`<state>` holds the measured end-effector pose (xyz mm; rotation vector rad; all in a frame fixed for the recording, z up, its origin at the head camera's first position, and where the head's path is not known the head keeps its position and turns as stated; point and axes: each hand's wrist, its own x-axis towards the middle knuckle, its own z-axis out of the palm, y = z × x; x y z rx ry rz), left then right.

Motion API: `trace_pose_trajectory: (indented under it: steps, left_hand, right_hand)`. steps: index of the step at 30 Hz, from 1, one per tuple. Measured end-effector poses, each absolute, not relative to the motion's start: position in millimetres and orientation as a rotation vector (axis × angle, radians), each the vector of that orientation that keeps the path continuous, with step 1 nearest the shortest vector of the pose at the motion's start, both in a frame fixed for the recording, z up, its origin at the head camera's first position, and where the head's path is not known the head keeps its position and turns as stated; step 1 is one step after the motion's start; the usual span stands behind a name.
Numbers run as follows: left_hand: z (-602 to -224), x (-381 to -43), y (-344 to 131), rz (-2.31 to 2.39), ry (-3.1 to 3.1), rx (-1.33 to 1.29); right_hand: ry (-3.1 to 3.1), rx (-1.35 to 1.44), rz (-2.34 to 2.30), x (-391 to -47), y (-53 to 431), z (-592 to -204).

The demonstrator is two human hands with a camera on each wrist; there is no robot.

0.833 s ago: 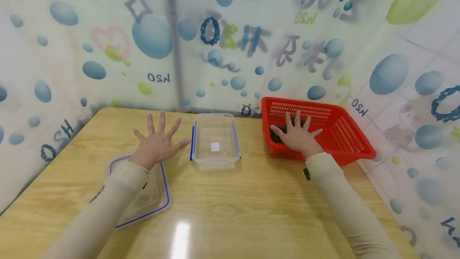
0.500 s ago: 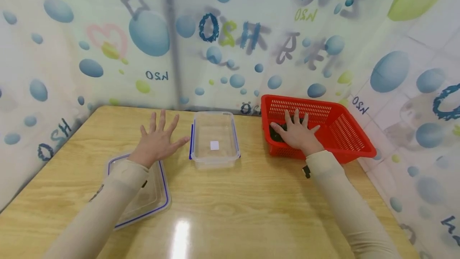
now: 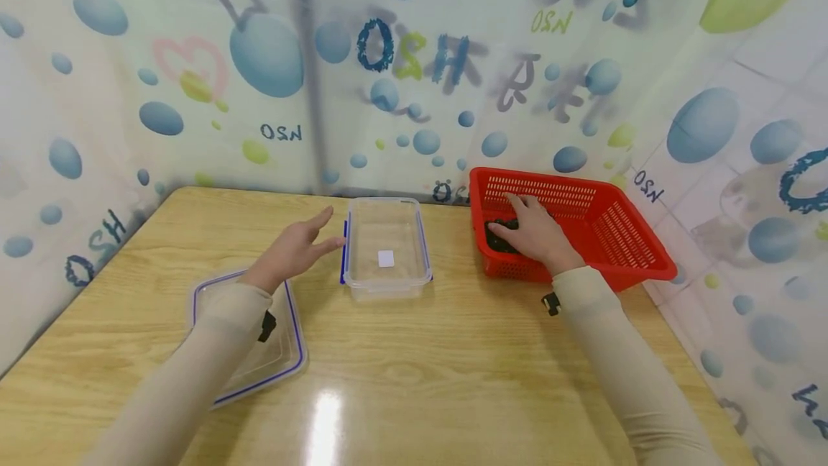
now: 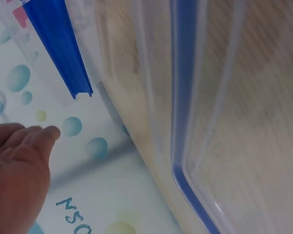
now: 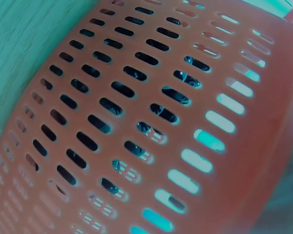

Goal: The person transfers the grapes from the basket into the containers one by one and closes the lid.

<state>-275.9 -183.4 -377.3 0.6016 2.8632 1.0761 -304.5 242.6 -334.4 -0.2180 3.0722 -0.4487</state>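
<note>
My left hand (image 3: 292,250) hovers just left of a clear plastic food box (image 3: 388,236), turned on its side with fingers straight and thumb apart. In the left wrist view, the left hand (image 4: 19,165) is near the box's blue latch (image 4: 61,48), with nothing held. My right hand (image 3: 538,234) reaches into a red slotted basket (image 3: 621,250), thumb and fingers spread over dark items (image 3: 501,236) in its left end; their kind is unclear. Through the slots, the right wrist view shows dark glossy pieces behind the basket wall (image 5: 263,161); the right hand itself is hidden there.
A clear lid (image 3: 284,351) with a blue seal lies on the wooden table (image 3: 440,387) under my left forearm. Inside the box is a small white square (image 3: 386,258). A patterned curtain (image 3: 401,121) stands behind the table's back edge.
My left hand has turned from palm-down with spread fingers to sideways beside the box. My right hand's spread fingers have drawn together over the dark items in the basket.
</note>
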Motion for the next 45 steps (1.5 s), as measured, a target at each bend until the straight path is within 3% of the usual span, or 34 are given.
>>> trace_pose_trajectory:
  steps: [45]
  left_hand:
    - [-385.4,-282.1,-164.1,1.093,2.690,0.495]
  right_hand:
    - [2.821,-0.239,-0.354,-339.1,241.5,-351.9]
